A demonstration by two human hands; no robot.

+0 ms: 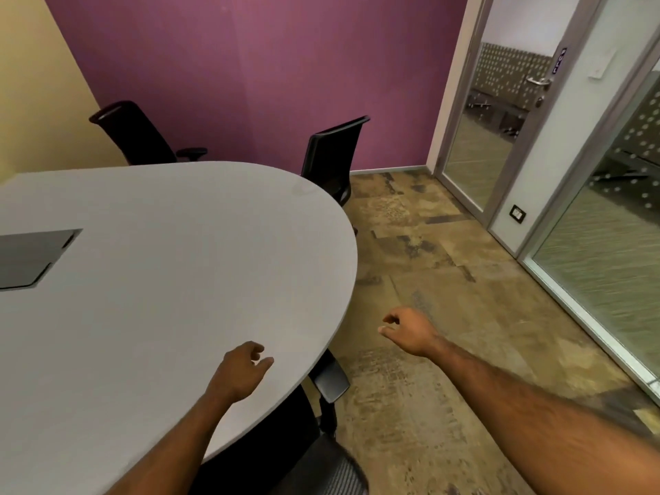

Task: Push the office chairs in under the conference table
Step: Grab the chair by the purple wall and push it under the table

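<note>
A grey oval conference table [171,244] fills the left half of the view. A black office chair [335,155] stands at its far right end, its seat under the tabletop. Another black chair [134,135] stands behind the far edge near the corner. Directly below me a third chair [321,441] sits tucked under the near edge, with one armrest [332,382] and part of its mesh back showing. My left hand [244,369] hovers over the table's near edge, fingers loosely curled and empty. My right hand [407,330] hangs over the carpet, also loosely curled and empty.
A dark cable hatch [32,257] is set into the tabletop at left. Patterned carpet [446,280] runs along the right of the table. A glass door [500,137] and glass partition [614,244] line the right side; a purple wall stands behind.
</note>
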